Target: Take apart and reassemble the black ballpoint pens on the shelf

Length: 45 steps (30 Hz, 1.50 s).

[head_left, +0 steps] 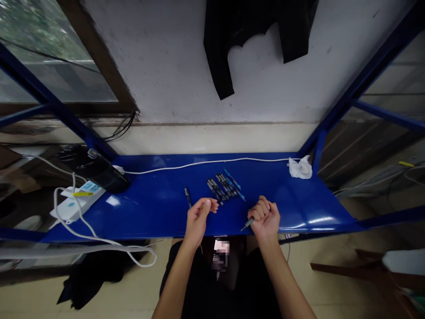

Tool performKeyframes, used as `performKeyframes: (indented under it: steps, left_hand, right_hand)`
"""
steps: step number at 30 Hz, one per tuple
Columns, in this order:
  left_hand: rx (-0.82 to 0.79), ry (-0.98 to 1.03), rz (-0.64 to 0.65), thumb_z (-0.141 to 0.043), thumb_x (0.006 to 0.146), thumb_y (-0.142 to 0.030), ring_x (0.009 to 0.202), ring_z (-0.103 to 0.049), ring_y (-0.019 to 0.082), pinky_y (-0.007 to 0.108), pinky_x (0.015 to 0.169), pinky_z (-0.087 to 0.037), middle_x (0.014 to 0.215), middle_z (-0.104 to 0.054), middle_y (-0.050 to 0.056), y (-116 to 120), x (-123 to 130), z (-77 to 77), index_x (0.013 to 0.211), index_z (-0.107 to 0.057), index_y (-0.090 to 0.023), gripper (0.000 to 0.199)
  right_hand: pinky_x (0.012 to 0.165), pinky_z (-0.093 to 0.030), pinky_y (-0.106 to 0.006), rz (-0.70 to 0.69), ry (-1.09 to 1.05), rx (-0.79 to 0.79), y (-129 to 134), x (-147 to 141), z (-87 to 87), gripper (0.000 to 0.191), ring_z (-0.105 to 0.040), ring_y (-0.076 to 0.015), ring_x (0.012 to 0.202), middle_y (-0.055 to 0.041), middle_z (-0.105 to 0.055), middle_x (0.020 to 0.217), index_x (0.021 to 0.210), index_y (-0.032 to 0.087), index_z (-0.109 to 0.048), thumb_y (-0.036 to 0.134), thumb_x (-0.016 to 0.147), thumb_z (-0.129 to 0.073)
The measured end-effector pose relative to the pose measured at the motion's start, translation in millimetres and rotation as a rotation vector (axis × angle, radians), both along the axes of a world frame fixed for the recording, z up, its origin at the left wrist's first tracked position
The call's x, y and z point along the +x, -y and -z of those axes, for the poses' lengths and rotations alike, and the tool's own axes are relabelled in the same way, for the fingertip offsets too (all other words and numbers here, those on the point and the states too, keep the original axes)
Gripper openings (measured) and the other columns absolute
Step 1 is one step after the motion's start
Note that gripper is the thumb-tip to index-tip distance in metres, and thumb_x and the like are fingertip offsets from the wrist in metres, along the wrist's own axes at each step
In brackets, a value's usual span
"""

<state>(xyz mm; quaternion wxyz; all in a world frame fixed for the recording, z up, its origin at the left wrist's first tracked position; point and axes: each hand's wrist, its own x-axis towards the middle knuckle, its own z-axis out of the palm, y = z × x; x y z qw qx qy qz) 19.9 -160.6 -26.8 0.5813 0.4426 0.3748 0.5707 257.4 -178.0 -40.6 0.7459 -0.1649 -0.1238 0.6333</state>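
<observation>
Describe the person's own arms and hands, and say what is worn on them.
Both forearms are bare, with no sleeve, watch or bracelet showing. The left hand and right hand wear no gloves. Black clothing shows on the body behind the arms.

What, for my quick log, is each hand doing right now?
Left hand: open, fingers loosely curled, holding nothing.
Right hand: closed, holding a pen.
</observation>
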Motion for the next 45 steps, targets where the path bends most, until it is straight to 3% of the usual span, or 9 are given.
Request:
performKeyframes:
  steps: [13, 18, 22, 26, 33, 36, 38, 42, 45]
  left_hand:
    - [0.011, -0.032, 0.001, -0.074, 0.105, -0.050, 0.091, -0.073, 0.020, 0.032, 0.088, -0.057, 0.099, -0.080, 0.009, -0.6, -1.0, 4.0, 0.105, -0.084, -0.018, 0.034]
    - [0.041, -0.188, 0.090, -0.078, 0.102, -0.044, 0.097, -0.074, 0.021, 0.032, 0.094, -0.056, 0.103, -0.081, 0.008, 3.3, 0.3, -4.4, 0.114, -0.083, -0.021, 0.026]
    - [0.206, -0.396, 0.231, -0.081, 0.100, -0.035, 0.100, -0.073, 0.023, 0.035, 0.096, -0.055, 0.109, -0.080, 0.008, 8.7, 6.6, -13.3, 0.122, -0.082, -0.025, 0.025]
    - [0.294, -0.592, 0.315, -0.094, 0.088, -0.034, 0.104, -0.073, 0.025, 0.037, 0.099, -0.053, 0.111, -0.081, 0.006, 13.9, 14.7, -14.6, 0.130, -0.081, -0.030, 0.043]
    - [0.200, -0.472, 0.217, -0.082, 0.099, -0.042, 0.085, -0.069, 0.021, 0.031, 0.082, -0.051, 0.089, -0.078, 0.004, 12.8, 11.3, -12.1, 0.099, -0.086, -0.023, 0.019]
    - [0.100, -0.292, 0.138, -0.081, 0.098, -0.047, 0.085, -0.071, 0.021, 0.031, 0.082, -0.054, 0.090, -0.081, 0.006, 10.2, 6.2, -6.9, 0.102, -0.084, -0.021, 0.027]
    - [0.034, -0.171, 0.049, -0.079, 0.099, -0.051, 0.083, -0.072, 0.020, 0.031, 0.080, -0.055, 0.091, -0.081, 0.007, 9.3, 4.5, -3.8, 0.105, -0.081, -0.020, 0.032]
    - [-0.007, -0.080, -0.125, -0.075, 0.101, -0.055, 0.073, -0.063, 0.016, 0.028, 0.074, -0.051, 0.079, -0.070, 0.002, 7.5, 2.1, -4.5, 0.097, -0.075, -0.020, 0.036]
    - [0.011, -0.178, -0.153, -0.073, 0.102, -0.056, 0.071, -0.057, 0.015, 0.028, 0.072, -0.047, 0.075, -0.063, -0.001, -1.9, -6.4, -10.4, 0.091, -0.072, -0.020, 0.038]
  right_hand:
    - [0.039, -0.018, -0.024, -0.016, 0.005, 0.007, 1.5, -3.1, 0.9, 0.041, 0.001, -0.0096, 0.048, 0.0134, -0.017, 0.054, 0.076, 0.027, -0.034, 0.030, 0.095, -0.070]
    - [0.040, -0.019, -0.024, 0.013, -0.026, -0.056, 2.4, -5.0, -5.3, 0.042, 0.000, -0.0105, 0.051, 0.0124, -0.018, 0.058, 0.077, 0.026, -0.035, 0.037, 0.103, -0.066]
    - [0.043, -0.027, -0.025, 0.064, -0.023, -0.114, 3.1, -8.8, -13.8, 0.048, -0.005, -0.0116, 0.052, 0.0109, -0.018, 0.059, 0.074, 0.025, -0.031, 0.041, 0.106, -0.063]
    - [0.050, -0.035, -0.024, 0.093, -0.032, -0.120, 3.0, -16.1, -22.4, 0.052, -0.012, -0.0120, 0.054, 0.0097, -0.018, 0.061, 0.071, 0.025, -0.024, 0.032, 0.102, -0.065]
    - [0.074, -0.054, -0.032, -0.119, 0.070, -0.093, -2.8, -29.5, -24.4, 0.051, -0.039, -0.0132, 0.061, 0.0076, -0.028, 0.064, 0.068, 0.025, -0.031, 0.034, 0.092, -0.075]
    - [0.086, -0.057, -0.036, -0.167, 0.224, -0.131, -3.4, -36.8, -21.0, 0.040, -0.064, -0.0189, 0.087, 0.0010, -0.057, 0.078, 0.072, 0.024, -0.050, 0.043, 0.091, -0.081]
    - [0.080, -0.055, -0.034, -0.182, 0.412, -0.108, -0.5, -43.1, -18.6, 0.038, -0.067, -0.0210, 0.093, -0.0036, -0.068, 0.096, 0.080, 0.023, -0.061, 0.053, 0.094, -0.079]
    - [0.062, -0.039, -0.028, -0.255, 0.968, -0.038, 12.5, -57.2, -16.2, 0.038, -0.051, -0.0126, 0.064, 0.0017, -0.063, 0.082, 0.098, 0.023, -0.071, 0.059, 0.108, -0.065]
    - [0.069, -0.043, -0.029, -0.290, 1.300, 0.013, 19.9, -67.8, -18.3, 0.035, -0.056, -0.0153, 0.073, 0.0017, -0.062, 0.081, 0.105, 0.023, -0.072, 0.056, 0.111, -0.062]
